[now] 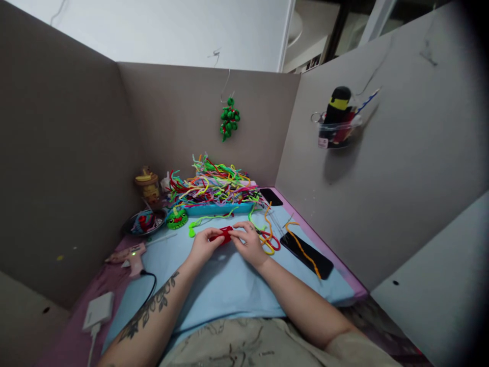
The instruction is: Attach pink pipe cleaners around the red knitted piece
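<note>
Both hands are closed around a small red fuzzy piece [226, 233], held above the blue cloth in the middle of the table. My left hand [203, 245] pinches its left end. The fingers of my right hand [250, 245] grip its right side and partly hide it. Just beyond the hands lies a light green pipe cleaner [212, 217] with a bright green lump at its left end. Scissors [275, 240] with red and yellow handles rest right beside my right hand. A green fuzzy figure [177, 219] with red details sits left of the pipe cleaner.
A blue tray [217, 209] heaped with colourful pipe cleaners [214, 183] stands at the back. Left are a dark bowl [130, 228], a pink glue gun [133, 260] and a white power bank [98, 310]. Right, an orange pipe cleaner [303, 250] crosses a black phone [323, 262]. Partitions [171, 107] enclose the table.
</note>
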A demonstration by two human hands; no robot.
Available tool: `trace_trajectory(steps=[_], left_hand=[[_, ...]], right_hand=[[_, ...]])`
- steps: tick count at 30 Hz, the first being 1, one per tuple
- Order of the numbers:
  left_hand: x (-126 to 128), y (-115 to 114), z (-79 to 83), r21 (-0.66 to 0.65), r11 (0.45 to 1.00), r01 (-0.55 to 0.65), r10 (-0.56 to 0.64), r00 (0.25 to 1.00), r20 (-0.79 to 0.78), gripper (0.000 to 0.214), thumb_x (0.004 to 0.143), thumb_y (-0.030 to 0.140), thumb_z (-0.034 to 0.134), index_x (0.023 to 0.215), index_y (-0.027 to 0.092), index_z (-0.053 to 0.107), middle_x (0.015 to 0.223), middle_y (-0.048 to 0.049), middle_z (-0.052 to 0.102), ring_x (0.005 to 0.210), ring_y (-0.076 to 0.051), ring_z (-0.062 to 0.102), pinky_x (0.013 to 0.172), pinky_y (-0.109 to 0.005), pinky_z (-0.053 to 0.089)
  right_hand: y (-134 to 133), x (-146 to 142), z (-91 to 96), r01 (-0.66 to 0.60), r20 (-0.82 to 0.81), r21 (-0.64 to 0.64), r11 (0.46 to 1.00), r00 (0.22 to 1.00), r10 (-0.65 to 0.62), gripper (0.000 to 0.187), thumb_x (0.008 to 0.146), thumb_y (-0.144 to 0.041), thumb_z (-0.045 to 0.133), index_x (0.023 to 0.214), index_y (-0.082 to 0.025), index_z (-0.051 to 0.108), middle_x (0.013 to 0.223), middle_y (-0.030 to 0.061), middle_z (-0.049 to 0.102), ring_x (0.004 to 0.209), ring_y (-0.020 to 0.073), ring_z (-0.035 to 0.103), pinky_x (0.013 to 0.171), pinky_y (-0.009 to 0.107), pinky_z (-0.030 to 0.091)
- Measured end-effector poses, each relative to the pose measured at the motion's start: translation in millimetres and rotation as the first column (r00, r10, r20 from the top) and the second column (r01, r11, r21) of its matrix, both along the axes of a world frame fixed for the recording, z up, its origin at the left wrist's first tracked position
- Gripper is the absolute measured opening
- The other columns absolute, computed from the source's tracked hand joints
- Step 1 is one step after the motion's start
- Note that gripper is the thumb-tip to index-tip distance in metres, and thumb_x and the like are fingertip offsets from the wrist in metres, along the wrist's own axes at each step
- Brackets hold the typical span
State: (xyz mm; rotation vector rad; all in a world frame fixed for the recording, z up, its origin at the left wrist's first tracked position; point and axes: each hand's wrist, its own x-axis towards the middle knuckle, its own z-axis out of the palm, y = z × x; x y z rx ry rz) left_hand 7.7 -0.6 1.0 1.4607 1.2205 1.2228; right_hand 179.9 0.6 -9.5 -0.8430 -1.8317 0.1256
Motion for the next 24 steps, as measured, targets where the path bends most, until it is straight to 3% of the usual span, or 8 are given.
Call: trace_trajectory(steps=[7,14,21,24], left_hand=[[-0.8,0.1,0.4,0.019,1.000,0.023,-0.023,1.000,-0.008,0.023,0.064,0.031,0.069,0.078,0.014,0.065,0.076,-0.0064,0.070,0.070,-0.018,0.063,0.069,-0.030,0.048],[1.3,-5.7,8.6,0.101,0.994,0.031,-0.023,0.996,-0.086,0.017,0.063,0.029,0.069,0.074,0.016,0.066,0.073,-0.0041,0.068,0.071,-0.018,0.061,0.069,-0.030,0.047],[2.0,-5.4,5.7,0.218,0.975,0.049,-0.011,0.985,-0.172,0.016,0.069,0.026,0.064,0.081,0.016,0.063,0.079,-0.0038,0.066,0.073,-0.017,0.059,0.070,-0.029,0.045],[1.3,-3.3,1.4,0.196,0.977,0.084,-0.053,0.986,-0.161,0.020,0.069,0.025,0.064,0.086,0.015,0.062,0.082,-0.0052,0.067,0.074,-0.017,0.061,0.070,-0.030,0.046]], right_hand=[[-0.6,-2.0,-0.2,-0.018,0.005,-0.102,0.995,1.000,0.019,0.022,0.081,-0.017,0.055,0.093,-0.027,0.070,0.101,0.0059,0.060,0.099,0.0220,0.049,0.090,0.042,0.039],[0.5,-6.7,-1.4,-0.086,-0.125,-0.290,0.953,0.991,0.051,0.016,0.078,-0.019,0.059,0.085,-0.026,0.071,0.109,0.0061,0.059,0.107,0.0227,0.047,0.096,0.044,0.034],[4.8,-9.3,-3.7,-0.276,-0.351,-0.518,0.810,0.932,0.094,0.006,0.072,-0.023,0.064,0.074,-0.020,0.068,0.115,0.0075,0.051,0.112,0.0206,0.049,0.099,0.035,0.034],[7.8,-8.6,-8.2,-0.350,-0.403,-0.556,0.754,0.907,0.124,0.007,0.072,-0.024,0.063,0.073,-0.019,0.068,0.120,0.0087,0.048,0.117,0.0217,0.045,0.098,0.035,0.034]])
